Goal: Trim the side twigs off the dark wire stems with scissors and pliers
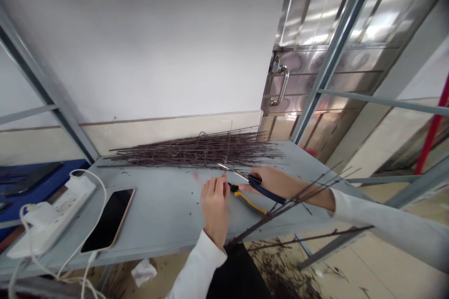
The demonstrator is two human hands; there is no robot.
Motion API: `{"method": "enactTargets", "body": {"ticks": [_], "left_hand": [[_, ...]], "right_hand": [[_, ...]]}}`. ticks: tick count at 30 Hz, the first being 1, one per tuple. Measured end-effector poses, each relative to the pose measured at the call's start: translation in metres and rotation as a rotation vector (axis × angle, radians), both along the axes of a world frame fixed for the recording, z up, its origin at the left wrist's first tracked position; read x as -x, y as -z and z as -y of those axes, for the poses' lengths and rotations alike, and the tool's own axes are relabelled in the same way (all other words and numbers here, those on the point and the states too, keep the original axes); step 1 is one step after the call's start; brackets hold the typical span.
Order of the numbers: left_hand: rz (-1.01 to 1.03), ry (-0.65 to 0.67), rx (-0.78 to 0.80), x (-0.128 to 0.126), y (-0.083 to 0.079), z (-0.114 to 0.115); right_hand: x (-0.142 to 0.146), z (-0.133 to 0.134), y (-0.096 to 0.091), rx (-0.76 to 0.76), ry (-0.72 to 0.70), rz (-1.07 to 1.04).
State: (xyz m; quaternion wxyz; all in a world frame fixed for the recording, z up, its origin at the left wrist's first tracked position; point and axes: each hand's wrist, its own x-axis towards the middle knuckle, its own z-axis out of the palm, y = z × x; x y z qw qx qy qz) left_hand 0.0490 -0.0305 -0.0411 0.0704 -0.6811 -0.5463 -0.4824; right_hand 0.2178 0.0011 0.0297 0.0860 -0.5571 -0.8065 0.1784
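Extending past the right hand's fingers (258, 171), scissors (253, 183) point leftward.

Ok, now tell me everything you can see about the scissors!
The scissors have shiny, metal-looking blades and dark blue handles that look like plastic. The right hand grips them by the handles above the grey shelf. Their tips point forward and left, toward the twig bundle; I can't tell whether they touch it.

Dark-brown twigs (196, 150), navy tool handle (269, 191), yellow-and-grey plier handles (251, 202)
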Motion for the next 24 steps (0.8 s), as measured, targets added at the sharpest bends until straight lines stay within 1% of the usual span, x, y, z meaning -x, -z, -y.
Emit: {"method": "enactTargets", "body": {"ticks": [5,11,14,19,22,24], "left_hand": [[0.142,0.118,0.027,0.003,-0.002,0.002],[0.418,0.221,0.188,0.012,-0.011,0.002],[0.582,0.281,0.254,0.015,-0.013,0.001],[0.822,0.401,0.356,0.018,-0.010,-0.003],[0.945,0.475,0.403,0.019,-0.009,-0.005],[1.020,0.537,0.448,0.020,-0.009,-0.008]], "right_hand": [[0.004,-0.001,-0.002,-0.032,-0.042,-0.019],[-0.002,-0.008,0.005,-0.134,-0.044,-0.034],[-0.004,-0.010,0.009,-0.112,-0.047,-0.042],[-0.005,-0.014,0.016,-0.028,-0.073,-0.088],[-0.005,-0.018,0.019,0.026,-0.146,-0.130],[-0.004,-0.019,0.020,0.023,-0.206,-0.161]]}}
